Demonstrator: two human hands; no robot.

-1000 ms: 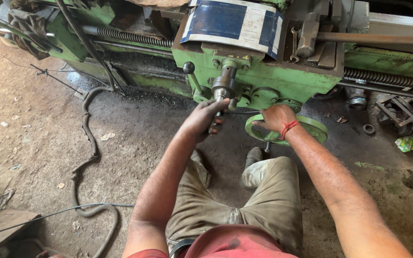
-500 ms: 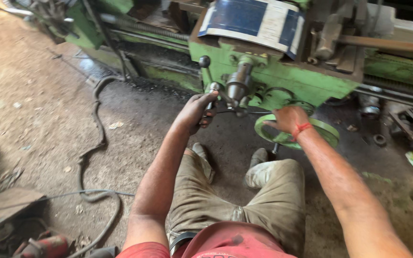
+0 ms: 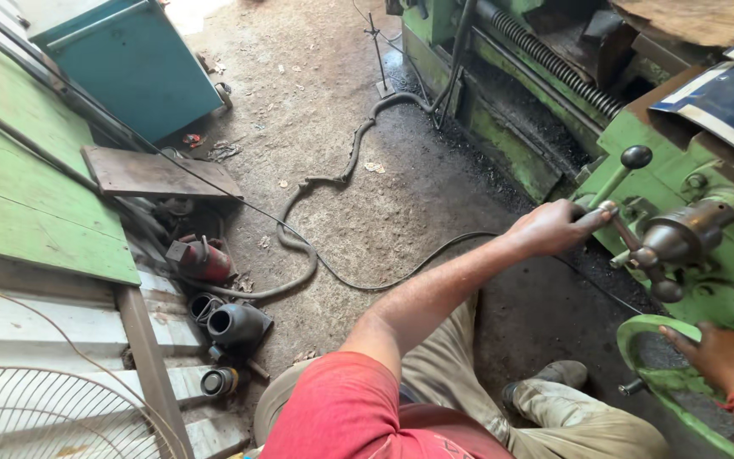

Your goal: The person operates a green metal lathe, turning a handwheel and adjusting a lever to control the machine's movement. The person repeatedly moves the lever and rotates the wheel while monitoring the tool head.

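So the person is sitting low in front of a green lathe (image 3: 503, 161) that runs down the right side of the frame. Their left hand (image 3: 550, 228) is stretched out to right of centre, and its grip is wrapped tight around a metal crank handle (image 3: 618, 223) on the carriage, fingers curled right over the end of it. Just above that hand a lever with a black ball knob (image 3: 636, 157) sticks up at a tilt, not touched by anything.

The right hand (image 3: 724, 357) is at the lower right edge, red thread around the wrist. It rests on the rim of the green handwheel (image 3: 652, 336), fingers laid over the edge; I can't really tell whether that grip is clamped down or just lying there, since part of the hand runs out of frame.

Between the two hands is a greasy steel hub (image 3: 681, 234) with short spokes ending in knobs.

Other stuff around: a thick dark hose (image 3: 333, 170) snakes across the dirt floor (image 3: 299, 68) from top centre down toward the left. In the lower left there's a red cylinder-shaped part (image 3: 201, 257) and a couple of dark pipe fittings (image 3: 235, 323) next to a green panel (image 3: 36, 204). A teal cabinet (image 3: 133, 59) sits in the upper left, and a wire fan guard (image 3: 53, 416) shows in the bottom left corner.
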